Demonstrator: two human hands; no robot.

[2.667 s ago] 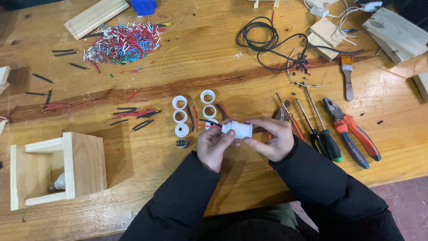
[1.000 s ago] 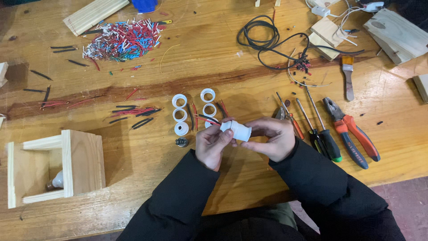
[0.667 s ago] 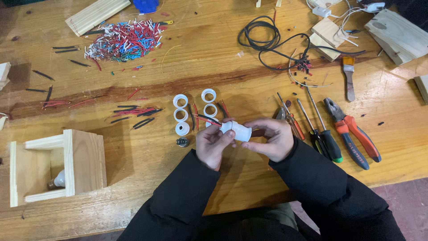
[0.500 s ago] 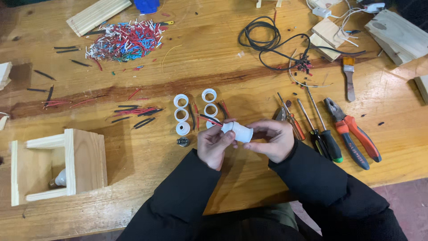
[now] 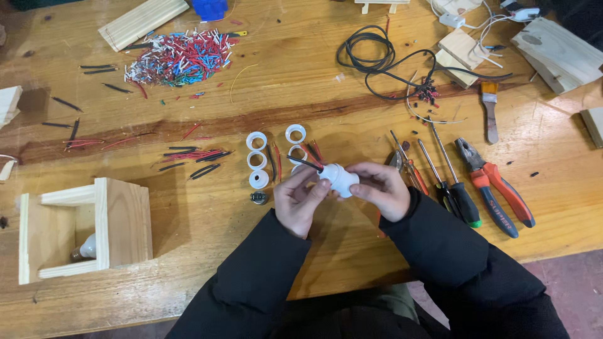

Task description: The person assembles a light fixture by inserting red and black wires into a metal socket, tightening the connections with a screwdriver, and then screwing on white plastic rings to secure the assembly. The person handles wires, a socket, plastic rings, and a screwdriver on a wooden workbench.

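While both dark-sleeved forearms angle in from the near edge, the left hand and right hand meet over the wooden table, fingers curled and pinching a white lamp socket between them, a short dark wire poking out leftward. Just beyond lie white rings; screwdrivers rest right; far left, a colourful wire pile.
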